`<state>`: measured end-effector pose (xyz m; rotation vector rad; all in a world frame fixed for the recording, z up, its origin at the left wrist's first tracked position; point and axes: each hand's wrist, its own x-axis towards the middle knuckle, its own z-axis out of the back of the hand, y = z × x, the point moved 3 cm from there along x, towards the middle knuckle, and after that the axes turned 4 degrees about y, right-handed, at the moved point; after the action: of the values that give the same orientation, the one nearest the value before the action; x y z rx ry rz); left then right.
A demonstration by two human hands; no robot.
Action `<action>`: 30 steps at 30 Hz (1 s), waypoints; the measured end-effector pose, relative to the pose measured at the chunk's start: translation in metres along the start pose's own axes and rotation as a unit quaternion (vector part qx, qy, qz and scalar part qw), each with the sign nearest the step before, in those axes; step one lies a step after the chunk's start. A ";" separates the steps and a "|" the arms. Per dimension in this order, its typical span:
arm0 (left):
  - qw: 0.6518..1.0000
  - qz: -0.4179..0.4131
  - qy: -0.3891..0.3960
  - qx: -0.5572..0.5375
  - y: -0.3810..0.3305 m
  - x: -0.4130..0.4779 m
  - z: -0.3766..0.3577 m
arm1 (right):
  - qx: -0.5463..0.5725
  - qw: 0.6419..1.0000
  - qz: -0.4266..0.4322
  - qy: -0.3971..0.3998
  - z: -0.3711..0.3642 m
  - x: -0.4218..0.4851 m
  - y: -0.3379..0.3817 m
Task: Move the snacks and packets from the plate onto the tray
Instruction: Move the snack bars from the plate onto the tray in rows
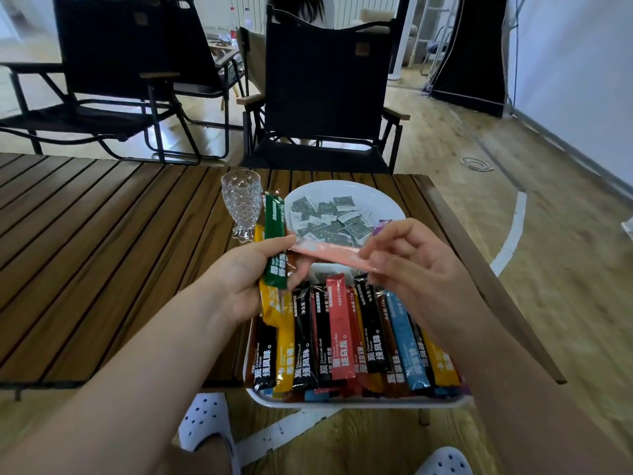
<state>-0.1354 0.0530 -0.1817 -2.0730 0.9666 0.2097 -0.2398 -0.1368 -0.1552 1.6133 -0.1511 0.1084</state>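
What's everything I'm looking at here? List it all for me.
Table: one, brown slats, under everything.
Glass: one, clear, left of plate.
Plate: one, white, beyond tray.
Sachets: many, dark green and white, on plate.
Tray: one, white, table's near edge.
Stick packets: many, black, red, yellow, blue, on tray.
Green stick packet: one, held above tray.
Pink stick packet: one, held above tray.
Chairs: at least two, black, beyond table.
Shoes: two, white, on floor.
Left hand: grips green stick packet.
Right hand: fingers pinch pink stick packet.
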 end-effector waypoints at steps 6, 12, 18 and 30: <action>0.995 -0.079 -0.008 0.055 -0.004 0.001 0.001 | -0.119 0.991 -0.061 -0.019 0.000 -0.001 -0.012; 0.985 -0.111 0.003 0.135 -0.005 -0.005 -0.004 | -0.194 0.967 -0.160 0.022 -0.004 -0.001 -0.023; 0.980 -0.100 0.025 0.171 0.002 -0.008 -0.010 | -0.225 0.960 -0.168 0.001 -0.002 0.000 -0.026; 0.986 -0.092 0.004 0.138 -0.004 -0.007 -0.002 | 0.013 0.980 -0.129 -0.151 0.018 0.000 -0.017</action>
<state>-0.1376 0.0565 -0.1751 -1.8930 0.7565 -0.0279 -0.2371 -0.1543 -0.1731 1.6541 -0.1728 -0.3382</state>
